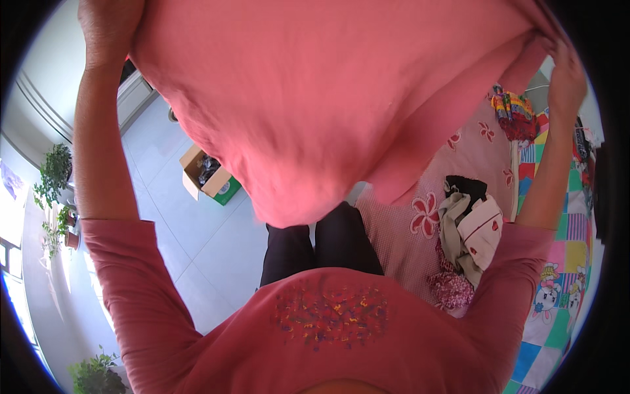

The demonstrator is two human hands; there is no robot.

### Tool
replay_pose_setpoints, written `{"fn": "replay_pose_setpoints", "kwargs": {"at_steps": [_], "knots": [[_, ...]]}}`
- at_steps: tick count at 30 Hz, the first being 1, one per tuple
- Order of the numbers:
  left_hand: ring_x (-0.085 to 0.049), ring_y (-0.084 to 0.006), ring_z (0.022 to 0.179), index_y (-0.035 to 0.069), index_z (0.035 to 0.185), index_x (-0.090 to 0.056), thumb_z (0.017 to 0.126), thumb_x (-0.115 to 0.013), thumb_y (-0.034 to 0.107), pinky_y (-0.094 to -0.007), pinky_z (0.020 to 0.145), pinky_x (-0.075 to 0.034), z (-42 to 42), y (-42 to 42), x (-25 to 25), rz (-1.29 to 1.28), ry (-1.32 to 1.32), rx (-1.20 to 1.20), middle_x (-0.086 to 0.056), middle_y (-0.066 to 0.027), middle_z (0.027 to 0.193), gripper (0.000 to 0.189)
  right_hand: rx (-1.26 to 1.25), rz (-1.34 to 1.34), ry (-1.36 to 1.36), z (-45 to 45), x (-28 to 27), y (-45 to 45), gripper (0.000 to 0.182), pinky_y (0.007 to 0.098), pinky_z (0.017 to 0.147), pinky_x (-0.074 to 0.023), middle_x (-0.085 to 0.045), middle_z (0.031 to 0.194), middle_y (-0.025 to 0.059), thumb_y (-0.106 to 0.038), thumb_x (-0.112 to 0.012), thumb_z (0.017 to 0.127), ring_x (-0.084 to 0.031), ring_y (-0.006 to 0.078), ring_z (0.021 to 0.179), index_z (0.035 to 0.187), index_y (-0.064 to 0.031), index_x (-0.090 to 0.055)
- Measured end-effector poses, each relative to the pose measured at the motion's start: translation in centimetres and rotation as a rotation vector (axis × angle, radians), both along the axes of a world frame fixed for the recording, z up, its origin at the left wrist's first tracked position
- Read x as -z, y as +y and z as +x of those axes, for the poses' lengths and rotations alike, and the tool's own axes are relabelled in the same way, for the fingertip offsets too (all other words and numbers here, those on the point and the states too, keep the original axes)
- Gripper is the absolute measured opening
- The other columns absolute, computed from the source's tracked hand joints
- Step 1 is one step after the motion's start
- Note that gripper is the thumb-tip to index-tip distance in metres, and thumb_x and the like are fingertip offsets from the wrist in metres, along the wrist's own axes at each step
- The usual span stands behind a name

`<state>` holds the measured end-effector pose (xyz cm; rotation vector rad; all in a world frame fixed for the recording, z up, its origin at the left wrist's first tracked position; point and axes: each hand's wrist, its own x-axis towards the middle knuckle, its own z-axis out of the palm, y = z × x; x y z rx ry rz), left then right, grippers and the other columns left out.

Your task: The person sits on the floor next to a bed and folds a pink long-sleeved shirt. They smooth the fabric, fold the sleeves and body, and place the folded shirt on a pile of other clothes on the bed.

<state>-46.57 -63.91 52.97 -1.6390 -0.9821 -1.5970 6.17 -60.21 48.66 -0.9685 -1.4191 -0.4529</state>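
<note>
A large piece of pink fabric (315, 108), perhaps a garment, is spread out in the air before me. My right hand (566, 81) grips its edge at the upper right, where the fabric bunches into folds. At the upper left my left hand (109, 27) holds the opposite edge; its fingers are cut off by the picture's top. The fabric's lower edge hangs loose and slightly blurred above my dark trousers (344, 241). Its top lies beyond the view.
On the right, a bed cover with flower patterns (393, 246) bears a small heap of clothes (460, 231) and a multicoloured bundle (514, 111). A patchwork cloth (546, 251) borders it. An open cardboard box (209, 175) stands on the tiled floor (167, 231). Potted plants (56, 167) line the left.
</note>
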Motion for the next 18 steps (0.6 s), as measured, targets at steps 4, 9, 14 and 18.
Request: {"fn": "replay_pose_setpoints", "kwargs": {"at_steps": [4,9,14,18], "knots": [[-0.062,-0.0199,0.080,0.005,0.098,-0.060,0.091,-0.060,0.021,-0.0322,0.073,-0.049,2.7,0.8,1.8,-0.184,0.238,-0.107,-0.065,-0.0105,0.086,0.018,-0.037,-0.311,0.019,3.1,-1.0,2.8,0.030,0.0243,0.077,-0.0484,-0.063,0.086,0.0020,-0.026,-0.048,0.098,-0.060,0.0096,0.078,0.120,-0.0098,-0.061],[-0.062,-0.0084,0.082,0.006,0.102,-0.063,0.088,-0.067,0.028,-0.0226,0.078,-0.049,-1.5,2.6,2.5,-0.527,0.111,-0.041,-0.068,-0.0028,0.088,0.027,0.058,-0.270,-0.153,1.7,-0.9,1.7,0.025,0.0260,0.075,-0.0474,-0.063,0.086,0.0062,-0.024,-0.047,0.097,-0.060,0.0107,0.076,0.110,-0.0078,-0.062],[-0.059,-0.0078,0.080,0.004,0.097,-0.063,0.088,-0.068,0.026,-0.0202,0.075,-0.047,-0.8,2.6,3.1,-0.657,-0.070,0.267,-0.065,-0.0005,0.086,0.024,0.177,-0.305,-0.280,2.5,-0.9,0.2,0.025,0.0274,0.075,-0.0461,-0.063,0.086,0.0080,-0.022,-0.048,0.096,-0.059,0.0144,0.080,0.110,-0.0062,-0.061],[-0.060,-0.0089,0.082,0.003,0.100,-0.063,0.088,-0.068,0.020,-0.0204,0.075,-0.048,0.9,-0.6,2.7,-0.460,-0.175,0.394,-0.067,-0.0022,0.089,0.022,0.303,-0.125,-0.105,0.3,-0.8,-4.0,0.025,0.0291,0.075,-0.0462,-0.065,0.085,0.0094,-0.022,-0.048,0.096,-0.061,0.0164,0.083,0.111,-0.0081,-0.062]]}}
